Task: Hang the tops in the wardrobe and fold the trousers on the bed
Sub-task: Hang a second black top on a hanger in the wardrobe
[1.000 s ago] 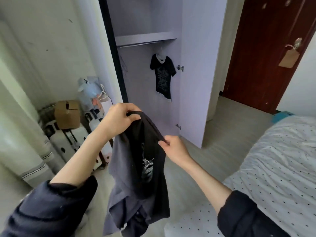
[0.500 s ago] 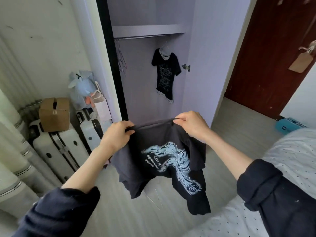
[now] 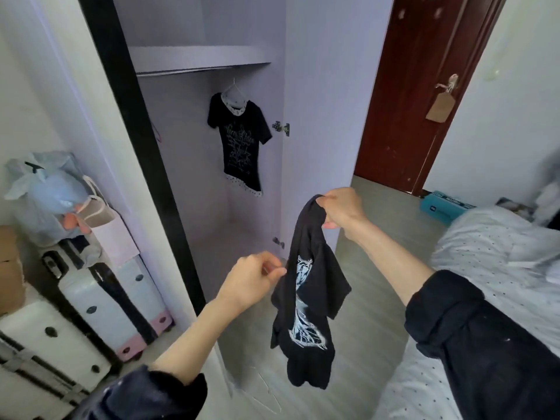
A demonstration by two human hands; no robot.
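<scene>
My right hand (image 3: 341,211) grips a black T-shirt (image 3: 309,316) with a pale blue-white print by its bunched top edge. The shirt hangs straight down in front of the open wardrobe (image 3: 318,86). My left hand (image 3: 253,281) is lower and to the left with its fingers curled, the fingertips right at the shirt's left edge. It is blurred, so I cannot tell whether it pinches the fabric. Another black printed top (image 3: 239,140) hangs on a hanger from the rail (image 3: 181,71) inside. The bed (image 3: 491,256), with a dotted white sheet, is at the right.
Suitcases (image 3: 100,304), a cardboard box (image 3: 9,268) and bags (image 3: 51,195) are stacked at the left beside the wardrobe's black edge. A dark red door (image 3: 403,95) stands behind. A teal box (image 3: 442,207) lies on the floor. A thin pale hanger (image 3: 268,392) seems to lie on the floor.
The shirt was spread between both hands; now my left hand has dropped from its top edge and the shirt hangs bunched from my right hand. My view has moved closer to the wardrobe.
</scene>
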